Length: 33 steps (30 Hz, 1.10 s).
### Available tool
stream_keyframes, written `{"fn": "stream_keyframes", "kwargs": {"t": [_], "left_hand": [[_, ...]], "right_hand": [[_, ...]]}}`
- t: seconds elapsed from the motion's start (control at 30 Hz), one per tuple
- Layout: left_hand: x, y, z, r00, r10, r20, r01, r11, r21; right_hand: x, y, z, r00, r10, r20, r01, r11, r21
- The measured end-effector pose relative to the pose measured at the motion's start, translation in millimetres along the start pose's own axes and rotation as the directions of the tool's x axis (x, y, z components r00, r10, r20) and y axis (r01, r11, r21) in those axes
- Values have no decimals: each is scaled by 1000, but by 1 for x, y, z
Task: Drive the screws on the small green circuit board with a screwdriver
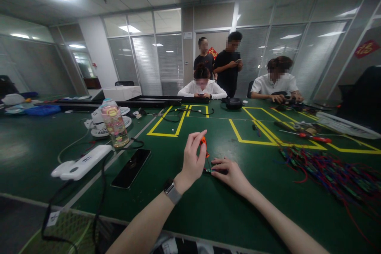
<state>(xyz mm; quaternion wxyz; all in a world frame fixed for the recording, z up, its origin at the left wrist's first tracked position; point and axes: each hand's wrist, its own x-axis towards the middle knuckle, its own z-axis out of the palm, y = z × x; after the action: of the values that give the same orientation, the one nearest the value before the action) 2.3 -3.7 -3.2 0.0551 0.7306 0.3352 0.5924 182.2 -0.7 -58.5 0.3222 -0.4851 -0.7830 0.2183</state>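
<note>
Head view: left hand (193, 158) curled round an orange tool (204, 140) (type unclear), right hand (228, 172) pinching a small green board (207, 170) between them over the table (208, 210), seemingly mid tool-work on the board, so the next move likely wants it held steady.

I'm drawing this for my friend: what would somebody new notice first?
Probably the left hand with an orange thing, and the right hand beside it, at the green table's near middle. Next, the big tangle of wires on the right, and the yellow tape beyond the hands.
</note>
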Motion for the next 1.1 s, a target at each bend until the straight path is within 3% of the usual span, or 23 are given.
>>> {"fn": "stream_keyframes", "kwargs": {"t": [0.6, 1.1], "left_hand": [[0, -1, 0, 999, -25, 30, 26, 999, -24], [-1, -4, 3, 1000, 4, 29, -3, 999, -39]], "right_hand": [[0, -2, -2, 998, 60, 12, -61, 996, 61], [-1, 0, -1, 1000, 23, 10, -24, 998, 57]]}}
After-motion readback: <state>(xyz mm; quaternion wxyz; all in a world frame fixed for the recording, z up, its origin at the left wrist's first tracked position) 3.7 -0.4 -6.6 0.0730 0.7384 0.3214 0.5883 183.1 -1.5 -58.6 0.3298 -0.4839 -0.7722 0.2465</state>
